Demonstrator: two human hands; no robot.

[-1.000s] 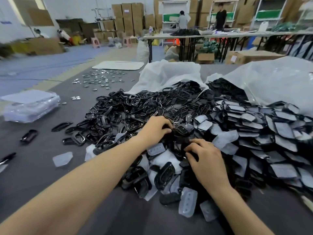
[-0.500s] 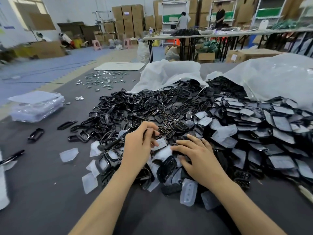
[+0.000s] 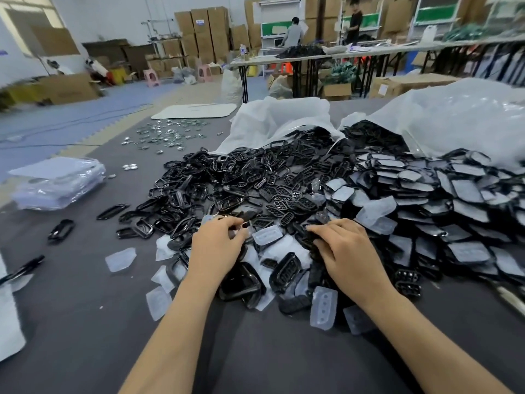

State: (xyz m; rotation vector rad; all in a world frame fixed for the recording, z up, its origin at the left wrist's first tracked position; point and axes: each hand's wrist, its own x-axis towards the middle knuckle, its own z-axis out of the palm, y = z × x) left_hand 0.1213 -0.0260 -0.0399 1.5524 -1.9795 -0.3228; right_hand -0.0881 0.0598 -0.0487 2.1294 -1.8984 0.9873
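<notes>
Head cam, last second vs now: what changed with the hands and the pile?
The left hand drew back from deep in the pile of black plastic frames to its near edge and now pinches a small part, too hidden to identify. The right hand barely shifted; its fingers, spread half a second ago, curl onto a black plastic piece. Unchanged: the pile, translucent plastic covers, white plastic bags.

The gray desk (image 3: pixel 71 322) carries two opened white bags (image 3: pixel 278 120) (image 3: pixel 460 115) at its far end, a scatter of silver pieces (image 3: pixel 167 135) at far left with a white board (image 3: pixel 196 110) just beyond them, and a stack of clear sleeves (image 3: pixel 56 180) near the left edge. Beyond the desk lie a blue floor mat (image 3: pixel 71 123), two pink stools (image 3: pixel 150 78) (image 3: pixel 204 73) and stacked cardboard boxes (image 3: pixel 207 32). Two people (image 3: pixel 294 31) (image 3: pixel 353 19) stand behind a long table (image 3: pixel 369 51).
</notes>
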